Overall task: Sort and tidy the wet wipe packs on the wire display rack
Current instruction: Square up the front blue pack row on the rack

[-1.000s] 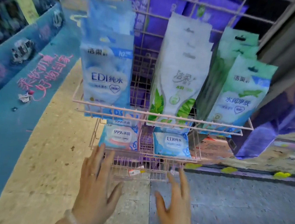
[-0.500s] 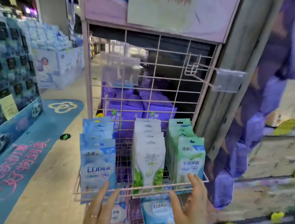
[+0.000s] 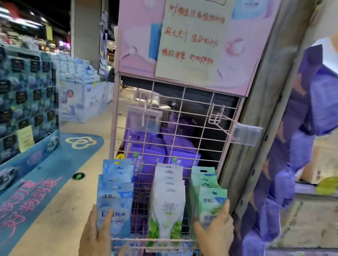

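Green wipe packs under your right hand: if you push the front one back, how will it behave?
The green wipe packs look like soft, glossy pouches, so probably floppy and slippery. Standing upright in a row, they'd likely lean back together under the right hand.

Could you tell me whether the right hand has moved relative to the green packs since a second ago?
Yes. The right hand has risen from below the rack's front rail and now rests against the green packs.

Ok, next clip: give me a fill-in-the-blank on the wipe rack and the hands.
1. The left hand touches the ____ packs.
2. The right hand rests on the ____ packs.
3. The row between them is the ____ packs.
4. The two hooks higher on the rack hold ____ packs.

Missing: blue; green; white; no
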Demonstrator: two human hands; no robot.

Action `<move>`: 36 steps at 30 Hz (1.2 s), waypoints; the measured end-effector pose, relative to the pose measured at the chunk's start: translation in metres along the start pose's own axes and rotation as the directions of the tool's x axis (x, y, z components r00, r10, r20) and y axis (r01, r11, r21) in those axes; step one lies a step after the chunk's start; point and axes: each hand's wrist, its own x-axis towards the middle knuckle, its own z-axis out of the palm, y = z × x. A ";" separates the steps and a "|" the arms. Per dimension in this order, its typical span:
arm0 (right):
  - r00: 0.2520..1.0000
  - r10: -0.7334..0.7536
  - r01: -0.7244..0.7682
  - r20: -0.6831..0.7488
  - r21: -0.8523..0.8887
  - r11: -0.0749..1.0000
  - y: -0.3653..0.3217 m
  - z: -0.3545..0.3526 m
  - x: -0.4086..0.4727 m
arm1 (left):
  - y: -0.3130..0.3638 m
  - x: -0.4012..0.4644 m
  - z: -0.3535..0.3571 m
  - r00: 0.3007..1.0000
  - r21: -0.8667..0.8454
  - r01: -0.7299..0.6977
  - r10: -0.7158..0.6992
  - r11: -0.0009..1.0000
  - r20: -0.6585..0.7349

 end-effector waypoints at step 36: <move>0.569 -0.181 -0.580 0.802 0.547 0.603 -0.143 0.100 -0.056 | -0.033 0.092 -0.021 0.900 -0.872 0.426 -0.017 0.241 0.435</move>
